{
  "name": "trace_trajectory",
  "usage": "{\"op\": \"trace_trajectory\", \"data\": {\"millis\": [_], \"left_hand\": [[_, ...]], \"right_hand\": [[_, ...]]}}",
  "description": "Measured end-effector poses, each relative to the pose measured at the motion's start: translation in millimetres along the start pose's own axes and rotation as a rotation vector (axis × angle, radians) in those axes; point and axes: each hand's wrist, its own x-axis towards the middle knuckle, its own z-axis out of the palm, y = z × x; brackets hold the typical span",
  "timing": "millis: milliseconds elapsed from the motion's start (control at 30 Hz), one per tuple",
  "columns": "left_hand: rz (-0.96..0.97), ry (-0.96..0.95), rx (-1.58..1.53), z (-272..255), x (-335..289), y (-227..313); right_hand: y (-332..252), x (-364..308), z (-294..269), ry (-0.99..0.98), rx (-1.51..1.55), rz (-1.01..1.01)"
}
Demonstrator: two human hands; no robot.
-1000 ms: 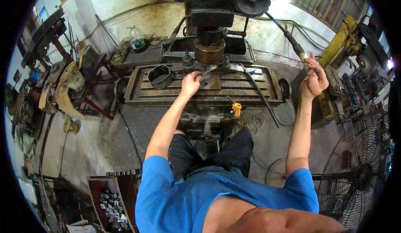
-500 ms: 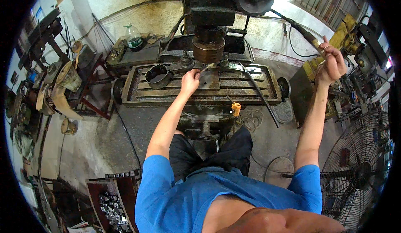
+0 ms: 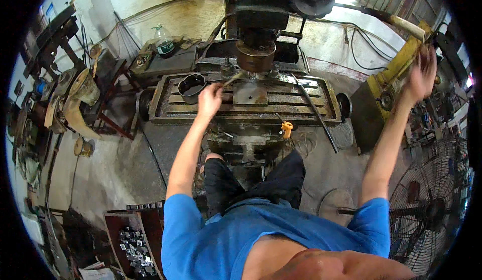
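Observation:
My left hand (image 3: pixel 210 102) is closed round the handle of a small brush (image 3: pixel 232 80), its tip pointing up and right toward the machine's round spindle head (image 3: pixel 255 56). Below that head, a flat metal plate (image 3: pixel 251 94) lies on the slotted worktable (image 3: pixel 173 110). Just left of my left hand stands a dark open pot (image 3: pixel 192 88) with dark contents. My right hand (image 3: pixel 422 78) is raised at the far right, blurred, its fingers looking stretched out. It is below the pale end of a long lever (image 3: pixel 409 27) and seems apart from it.
A dark bar (image 3: pixel 317 117) leans over the worktable's front edge. A yellow-handled tool (image 3: pixel 286 128) hangs at the front. A big fan (image 3: pixel 432 207) stands at lower right, a tray of metal parts (image 3: pixel 111 230) at lower left. A plastic bottle (image 3: pixel 163 41) is at back left.
My left hand has drawn back left with the brush, away from the spindle. The lever has swung upward. My right hand has moved right, its curled fingers now straightened and blurred.

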Motion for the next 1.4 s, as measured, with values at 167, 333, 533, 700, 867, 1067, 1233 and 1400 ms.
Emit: {"op": "trace_trajectory", "data": {"millis": [167, 333, 533, 700, 867, 1067, 1233, 1400], "left_hand": [[0.075, 0.263, 0.266, -55.8, -0.8, -35.7], [-0.001, -0.068, 0.756, -69.3, 5.4, -42.1], [0.039, -0.079, 0.783, -86.6, -4.1, -33.8], [-0.081, 0.016, 0.688, -146.3, -52.7, -48.8], [-0.265, 0.154, 0.553, -216.6, -126.5, -101.5], [-0.464, 0.265, 0.448, -275.9, -195.7, -120.5], [-0.568, 0.288, 0.463, -311.5, -225.1, -105.8], [-0.521, 0.335, 0.444, -333.3, -255.9, -114.1]], "right_hand": [[-2.6, -221.1, -63.1, -0.766, -0.055, 0.595], [54.6, -400.3, -71.3, -0.872, -0.014, 1.549], [74.1, -464.2, -49.6, -0.660, 0.121, 1.723], [40.1, -450.9, -35.7, -0.624, 0.346, 1.464], [28.8, -350.3, -27.2, -0.693, 0.393, 1.176], [-10.2, -268.8, 30.5, -1.422, -0.468, 0.643], [-0.1, -277.9, 81.0, -1.621, -0.775, 0.467], [38.1, -291.9, 135.0, -1.583, -0.834, 0.492]]}}
